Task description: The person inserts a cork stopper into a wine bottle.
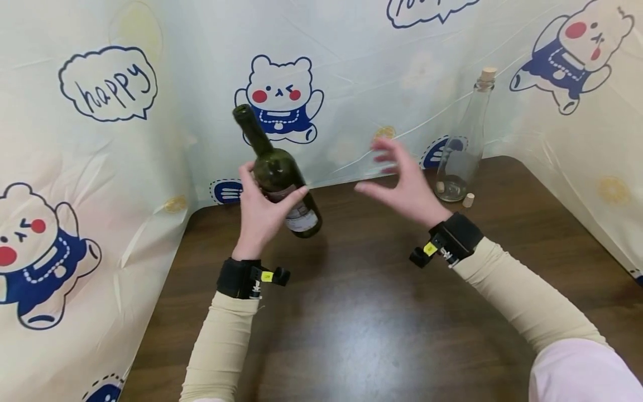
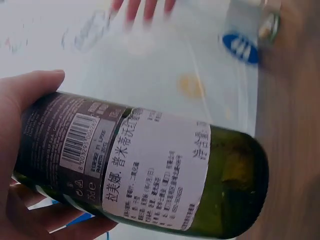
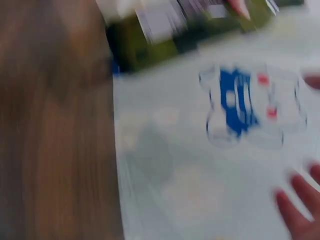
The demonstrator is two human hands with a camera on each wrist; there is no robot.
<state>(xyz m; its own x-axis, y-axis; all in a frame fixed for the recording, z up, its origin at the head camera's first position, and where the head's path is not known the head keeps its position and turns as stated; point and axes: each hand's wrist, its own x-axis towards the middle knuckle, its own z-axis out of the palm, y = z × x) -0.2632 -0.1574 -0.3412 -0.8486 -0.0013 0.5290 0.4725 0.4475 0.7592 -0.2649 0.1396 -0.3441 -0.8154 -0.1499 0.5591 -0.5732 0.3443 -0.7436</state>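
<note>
The left hand (image 1: 262, 216) is clamped around a dark green, labelled glass wine bottle (image 1: 276, 169), tilted with its neck up and leftward. To its right, I observe the right hand (image 1: 411, 188), fingers and thumb apart. Beyond that hand, a clear, cork-stoppered glass bottle (image 1: 467, 139) stands on the brown wood-grain surface (image 1: 361, 279).

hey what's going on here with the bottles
A person's left hand grips a dark green glass wine bottle with a paper label, tilted. The right hand is open and holds nothing. Toward the back right of the brown wooden table stands a tall clear glass bottle with a cork in its neck; a small tan cork sits beside it.
</note>
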